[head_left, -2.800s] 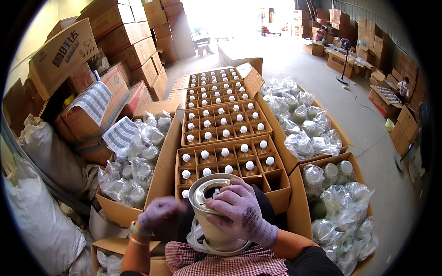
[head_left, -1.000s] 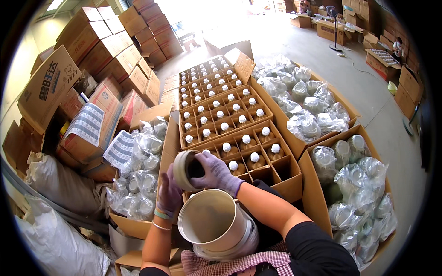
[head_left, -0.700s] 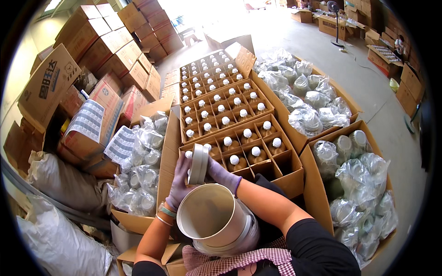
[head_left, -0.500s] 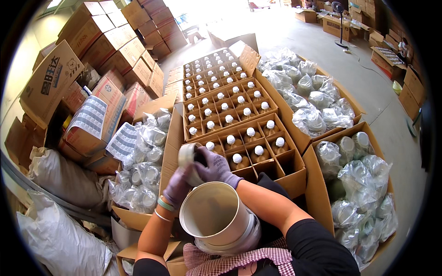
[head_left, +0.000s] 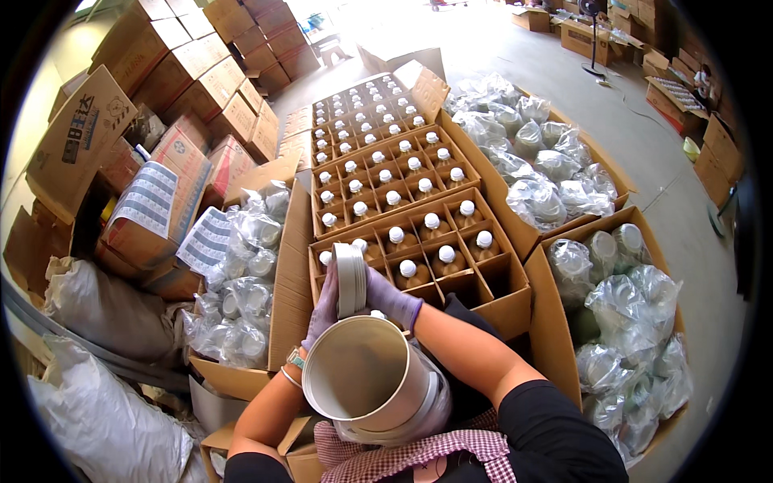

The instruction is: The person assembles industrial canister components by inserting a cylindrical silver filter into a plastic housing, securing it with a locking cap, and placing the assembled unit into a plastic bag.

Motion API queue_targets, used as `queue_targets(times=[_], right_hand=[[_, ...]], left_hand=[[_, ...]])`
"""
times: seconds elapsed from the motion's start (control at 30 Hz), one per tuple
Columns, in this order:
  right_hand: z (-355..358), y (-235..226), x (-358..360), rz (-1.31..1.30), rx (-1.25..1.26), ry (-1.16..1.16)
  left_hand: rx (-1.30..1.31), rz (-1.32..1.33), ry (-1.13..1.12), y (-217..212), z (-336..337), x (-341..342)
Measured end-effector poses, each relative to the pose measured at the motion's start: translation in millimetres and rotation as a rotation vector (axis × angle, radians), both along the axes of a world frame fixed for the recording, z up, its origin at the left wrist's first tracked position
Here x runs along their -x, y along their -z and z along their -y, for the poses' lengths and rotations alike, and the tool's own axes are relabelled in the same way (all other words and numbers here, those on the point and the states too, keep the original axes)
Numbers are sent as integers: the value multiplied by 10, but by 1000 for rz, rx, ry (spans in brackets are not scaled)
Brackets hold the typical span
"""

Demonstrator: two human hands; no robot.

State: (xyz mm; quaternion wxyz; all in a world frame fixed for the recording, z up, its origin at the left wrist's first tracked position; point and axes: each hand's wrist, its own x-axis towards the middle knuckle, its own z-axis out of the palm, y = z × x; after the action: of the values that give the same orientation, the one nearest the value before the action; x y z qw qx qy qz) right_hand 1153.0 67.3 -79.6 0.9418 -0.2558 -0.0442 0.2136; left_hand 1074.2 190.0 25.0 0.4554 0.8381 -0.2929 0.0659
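Observation:
Both my hands wear purple-grey gloves. Between them is a pale grey, ridged round piece (head_left: pixel 351 280), standing on edge; whether it is one ring or a stack of lids I cannot tell. My left hand (head_left: pixel 324 310) grips its left side. My right hand (head_left: pixel 390 298) holds it from the right, its fingertips partly hidden behind the piece. Just below, close to my body, stands an open cream tub (head_left: pixel 420 378), tilted a little toward me, clear plastic around its lower part. A small white cap (head_left: pixel 378 315) shows between the tub's rim and my right hand.
Ahead, divided cartons (head_left: pixel 501 304) hold brown bottles with white caps. Boxes of plastic-wrapped jars stand at left (head_left: pixel 250 310) and right (head_left: pixel 636 322). White sacks (head_left: pixel 105 414) lie at lower left, stacked cartons (head_left: pixel 201 88) behind. A fan (head_left: pixel 594 40) stands far right.
The ridged piece has turned from tilted to upright on edge. My hands have moved to its two sides. The tub has shifted slightly left, and the whole view has shifted a little.

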Motion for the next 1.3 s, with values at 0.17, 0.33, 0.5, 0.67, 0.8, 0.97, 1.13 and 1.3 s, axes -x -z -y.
queue_targets(times=[0.17, 0.33, 0.5, 0.67, 0.8, 0.97, 1.13, 1.3], right_hand=[[126, -432, 299, -37, 132, -197], [885, -907, -126, 263, 926, -334], [1818, 632, -612, 640, 2333, 47], [1951, 790, -501, 661, 2366, -195], [2006, -380, -535, 857, 2298, 215], [1906, -2603, 312, 1081, 1813, 1030], [1586, -2840, 1322, 895, 1190, 972], [1153, -2274, 1650, 853, 758, 317]], left_hand=[[-314, 280, -164, 77, -223, 5], [560, 168, -586, -121, -535, 59], [1318, -387, 39, -815, -483, 565], [1297, -652, 106, -880, -165, 836], [1146, -618, 355, -902, -149, 738], [1451, -517, 425, -860, -67, 755], [736, 50, -72, -916, -144, 500], [659, 191, -439, -1315, -608, 411]])
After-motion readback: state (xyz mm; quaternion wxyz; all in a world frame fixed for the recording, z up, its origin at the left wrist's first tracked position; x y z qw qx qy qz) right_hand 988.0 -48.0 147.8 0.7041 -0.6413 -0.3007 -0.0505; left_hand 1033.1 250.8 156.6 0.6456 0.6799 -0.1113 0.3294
